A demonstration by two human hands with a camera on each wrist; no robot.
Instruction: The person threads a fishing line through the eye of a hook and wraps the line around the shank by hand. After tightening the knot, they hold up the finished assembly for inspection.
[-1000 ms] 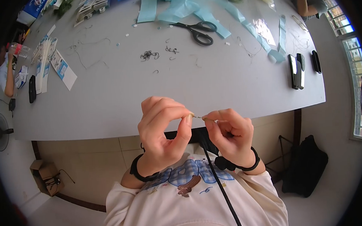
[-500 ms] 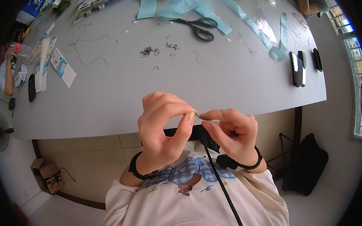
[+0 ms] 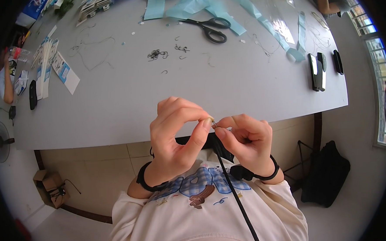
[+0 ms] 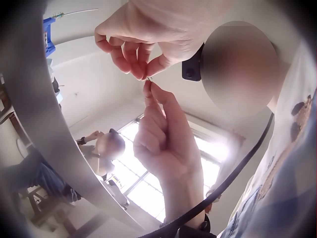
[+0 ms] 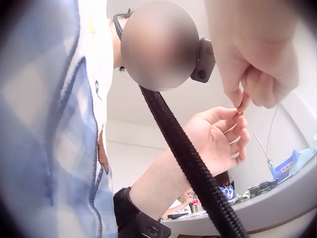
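Observation:
In the head view my left hand (image 3: 176, 143) and right hand (image 3: 250, 143) meet just off the table's near edge. Thumb and index finger of each hand pinch a small thin metal piece (image 3: 214, 124), its ends hidden by the fingertips; I cannot tell its exact kind. The left wrist view shows both hands' fingertips almost touching, with a thin dark sliver (image 4: 150, 78) between them. On the table ahead lie a small pile of dark hooks (image 3: 157, 54), a smaller cluster (image 3: 181, 48) and a single hook (image 3: 164, 72).
Black-handled scissors (image 3: 214, 30) lie beyond the hooks, near light blue ribbon (image 3: 257, 19). A stapler (image 3: 318, 72) stands at the right, printed cards (image 3: 66, 72) at the left. Loose thread (image 3: 95, 55) is strewn about. Other people sit at both far sides.
My hands have drawn closer together at the fingertips, and the thin piece between them now slants down to the right, showing less length. Both hands keep their pinch.

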